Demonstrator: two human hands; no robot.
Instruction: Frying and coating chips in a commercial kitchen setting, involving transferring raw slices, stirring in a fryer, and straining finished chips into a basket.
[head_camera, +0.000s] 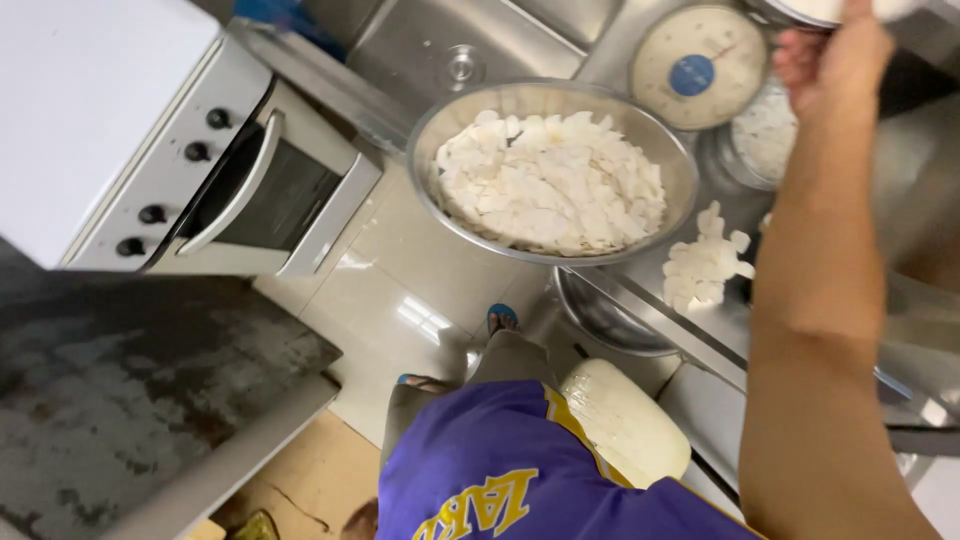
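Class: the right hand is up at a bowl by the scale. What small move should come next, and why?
Probably lower the bowl onto the scale. The right hand grips its rim just above the dial, white flakes lie loose on the counter, and the big bowl is full.

Bright overhead light — glare on floor tiles (425, 318), mild blur.

A sleeveless purple jersey with yellow trim and lettering (480, 480) is worn, with grey trousers (500, 365) and blue sandals (502, 318).
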